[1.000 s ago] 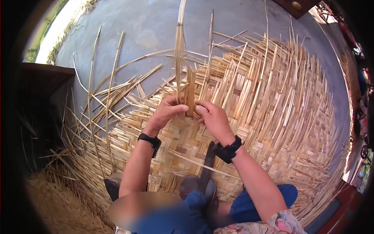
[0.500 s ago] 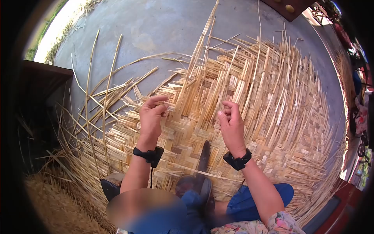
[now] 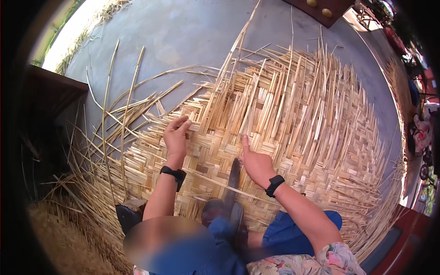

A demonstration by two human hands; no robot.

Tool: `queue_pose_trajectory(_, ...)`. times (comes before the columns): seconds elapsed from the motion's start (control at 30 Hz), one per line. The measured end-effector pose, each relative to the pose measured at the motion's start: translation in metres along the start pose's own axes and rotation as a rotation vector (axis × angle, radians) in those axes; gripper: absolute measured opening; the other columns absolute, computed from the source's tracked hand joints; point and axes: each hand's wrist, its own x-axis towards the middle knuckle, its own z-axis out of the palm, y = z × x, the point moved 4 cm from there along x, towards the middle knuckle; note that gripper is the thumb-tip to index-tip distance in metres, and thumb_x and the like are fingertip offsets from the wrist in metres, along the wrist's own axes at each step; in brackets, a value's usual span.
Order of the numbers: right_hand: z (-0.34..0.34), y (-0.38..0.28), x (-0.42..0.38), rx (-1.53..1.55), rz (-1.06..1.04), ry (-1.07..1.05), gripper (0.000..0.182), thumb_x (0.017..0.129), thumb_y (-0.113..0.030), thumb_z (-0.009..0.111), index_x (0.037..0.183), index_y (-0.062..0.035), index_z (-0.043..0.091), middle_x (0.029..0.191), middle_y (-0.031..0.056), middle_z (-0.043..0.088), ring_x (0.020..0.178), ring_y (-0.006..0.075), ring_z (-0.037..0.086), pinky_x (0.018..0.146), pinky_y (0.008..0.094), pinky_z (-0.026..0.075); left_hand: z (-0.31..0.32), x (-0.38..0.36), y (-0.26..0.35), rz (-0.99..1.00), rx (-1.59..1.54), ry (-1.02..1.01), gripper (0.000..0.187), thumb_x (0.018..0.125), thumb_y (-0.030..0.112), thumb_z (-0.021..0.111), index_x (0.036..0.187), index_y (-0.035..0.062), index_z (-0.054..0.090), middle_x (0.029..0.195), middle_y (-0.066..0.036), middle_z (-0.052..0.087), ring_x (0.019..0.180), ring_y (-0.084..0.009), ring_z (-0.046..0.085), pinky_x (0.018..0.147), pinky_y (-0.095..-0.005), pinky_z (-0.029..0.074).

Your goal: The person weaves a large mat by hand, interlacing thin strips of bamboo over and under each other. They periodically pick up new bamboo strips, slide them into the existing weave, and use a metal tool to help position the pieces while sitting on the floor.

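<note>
A large half-woven mat of split straw-coloured strips (image 3: pixel 293 158) spreads over the floor in front of me. My left hand (image 3: pixel 175 137) is at its left part, thumb and bent fingers drawn together near the strip ends; whatever lies between them is too small to make out. My right hand (image 3: pixel 257 162) is low over the middle of the mat. One finger is stretched out onto the weave and the others are curled under, partly hidden. A dark, long blade-like tool (image 3: pixel 230 183) lies on the mat beside my right hand, its tip close to the curled fingers.
Loose long strips (image 3: pixel 153 98) lie on the grey floor (image 3: pixel 169 32) at the left. A dark wooden piece of furniture (image 3: pixel 57 94) stands at left; a brown table (image 3: pixel 316 11) with yellowish round things is at top right. My shoes (image 3: pixel 213 210) rest on the mat.
My right hand has moved left and down to the mat's middle, one finger now stretched out. My left hand has stayed nearly in place. The view has shifted slightly.
</note>
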Motion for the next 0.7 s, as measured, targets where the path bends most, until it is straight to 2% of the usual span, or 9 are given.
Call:
queue_pose_trajectory(0.03, 0.002, 0.001, -0.002, 0.011, -0.013, 0.016, 0.079, 0.1, -0.033, 0.06, 0.159, 0.0011, 0.02, 0.08, 0.017, 0.069, 0.069, 0.0345, 0.068, 0.058, 0.0459, 0.053, 0.0, -0.004, 0.007, -0.041, -0.046, 0.054, 0.024, 0.087, 0.005, 0.078, 0.111, 0.0036, 0.074, 0.096, -0.001, 0.068, 0.082, -0.0105, 0.062, 0.073, -0.0234, 0.05)
queue_pose_trajectory(0.13, 0.006, 0.005, -0.023, 0.167, -0.066, 0.151, 0.068, 0.099, -0.024, 0.061, 0.155, -0.0013, 0.029, 0.095, 0.0197, 0.067, 0.084, 0.036, 0.068, 0.068, 0.0457, 0.054, -0.015, -0.031, 0.022, 0.332, 0.383, 0.466, 0.028, 0.088, 0.009, 0.077, 0.116, 0.008, 0.072, 0.102, -0.002, 0.061, 0.088, -0.014, 0.06, 0.075, -0.0272, 0.051)
queue_pose_trajectory(0.17, 0.007, 0.008, -0.034, 0.235, -0.089, 0.206, 0.064, 0.099, -0.021, 0.061, 0.154, -0.0023, 0.034, 0.1, 0.0204, 0.065, 0.09, 0.0364, 0.067, 0.072, 0.0456, 0.054, -0.005, -0.046, 0.033, 0.483, 0.588, 0.4, 0.031, 0.091, 0.009, 0.073, 0.122, 0.0113, 0.068, 0.104, -0.004, 0.058, 0.093, -0.0182, 0.058, 0.082, -0.0306, 0.051)
queue_pose_trajectory(0.27, 0.01, 0.006, -0.082, 0.311, -0.209, 0.147, 0.046, 0.097, -0.014, 0.061, 0.141, -0.0054, 0.049, 0.105, 0.0186, 0.06, 0.098, 0.0375, 0.062, 0.079, 0.0458, 0.053, 0.058, -0.046, 0.035, 0.561, 0.472, -0.393, 0.032, 0.093, 0.009, 0.069, 0.125, 0.0063, 0.064, 0.109, -0.012, 0.065, 0.099, -0.025, 0.063, 0.085, -0.0367, 0.052)
queue_pose_trajectory(0.3, 0.002, 0.005, -0.105, 0.343, -0.22, 0.126, 0.036, 0.097, -0.013, 0.061, 0.132, -0.0063, 0.057, 0.101, 0.0157, 0.059, 0.096, 0.0375, 0.062, 0.08, 0.0451, 0.053, 0.078, -0.047, 0.043, 0.762, 0.595, -0.428, 0.036, 0.09, 0.01, 0.073, 0.124, 0.0045, 0.065, 0.102, -0.013, 0.07, 0.093, -0.0272, 0.067, 0.081, -0.0365, 0.054)
queue_pose_trajectory(0.37, -0.014, 0.014, -0.15, 0.266, -0.269, 0.036, 0.037, 0.094, -0.011, 0.063, 0.13, -0.0065, 0.058, 0.102, 0.015, 0.059, 0.095, 0.0371, 0.062, 0.081, 0.0457, 0.052, 0.098, -0.021, 0.019, 0.355, 0.632, -0.708, 0.036, 0.085, 0.011, 0.076, 0.119, 0.0025, 0.069, 0.091, -0.011, 0.073, 0.083, -0.0253, 0.07, 0.076, -0.0332, 0.055)
queue_pose_trajectory(0.47, -0.046, 0.052, -0.231, 0.218, -0.188, 0.043, 0.031, 0.092, -0.009, 0.063, 0.124, -0.0068, 0.06, 0.104, 0.0157, 0.062, 0.098, 0.0377, 0.062, 0.083, 0.0466, 0.052, 0.104, 0.012, 0.004, 0.171, 0.679, -0.73, 0.033, 0.082, 0.011, 0.078, 0.113, 0.0004, 0.071, 0.084, -0.009, 0.074, 0.078, -0.0209, 0.071, 0.072, -0.0325, 0.055)
queue_pose_trajectory(0.57, -0.066, 0.097, -0.308, 0.18, 0.156, 0.071, 0.032, 0.09, -0.003, 0.065, 0.122, -0.0038, 0.063, 0.11, 0.0164, 0.065, 0.106, 0.0369, 0.062, 0.089, 0.0434, 0.052, 0.108, 0.019, -0.008, 0.094, 0.535, -0.711, 0.025, 0.083, 0.011, 0.077, 0.105, 0.0, 0.074, 0.087, -0.009, 0.074, 0.077, -0.0169, 0.07, 0.069, -0.0322, 0.055)
queue_pose_trajectory(0.7, -0.046, 0.16, -0.379, 0.15, 0.304, 0.372, 0.03, 0.088, 0.003, 0.063, 0.118, 0.0003, 0.063, 0.114, 0.0176, 0.064, 0.108, 0.0396, 0.061, 0.094, 0.0438, 0.05, 0.109, 0.007, 0.013, 0.135, 0.595, -0.686, 0.022, 0.084, 0.017, 0.078, 0.099, 0.0017, 0.076, 0.086, -0.009, 0.075, 0.075, -0.0167, 0.07, 0.068, -0.0322, 0.054)
